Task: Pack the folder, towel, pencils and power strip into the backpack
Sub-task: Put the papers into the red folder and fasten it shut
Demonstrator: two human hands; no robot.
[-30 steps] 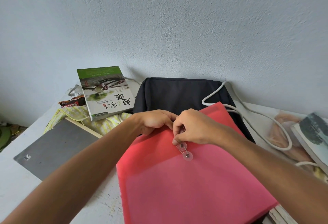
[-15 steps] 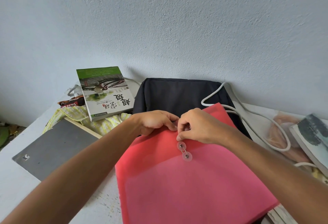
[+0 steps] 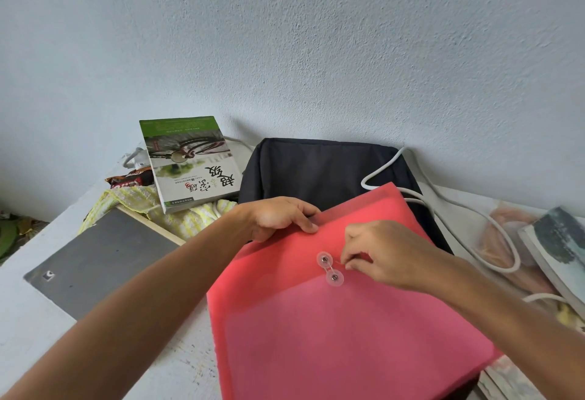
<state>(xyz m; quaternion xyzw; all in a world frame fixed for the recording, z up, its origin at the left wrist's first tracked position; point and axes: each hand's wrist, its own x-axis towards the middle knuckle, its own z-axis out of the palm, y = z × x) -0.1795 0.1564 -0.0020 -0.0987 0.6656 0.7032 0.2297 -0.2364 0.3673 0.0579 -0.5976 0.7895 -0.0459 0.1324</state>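
A red plastic folder (image 3: 332,330) lies over the black backpack (image 3: 319,168), which leans against the wall. My left hand (image 3: 278,217) grips the folder's top flap edge. My right hand (image 3: 389,257) pinches the thin string beside the two clear closure discs (image 3: 330,269) on the flap. A yellow-and-white towel (image 3: 186,219) lies bunched at the left under a book. A white cable (image 3: 443,209) loops over the backpack's right side; part of a white plug block (image 3: 136,157) peeks out behind the book. No pencils are visible.
A green-and-white book (image 3: 186,162) rests on the towel. A grey board (image 3: 101,260) lies at the left on the white table (image 3: 28,336). A snack wrapper (image 3: 129,179) sits behind the towel. Books (image 3: 560,247) and a clear bag (image 3: 506,241) crowd the right.
My right hand has moved from above the closure discs to their right side, pinching the string there. My left hand stays on the flap edge.
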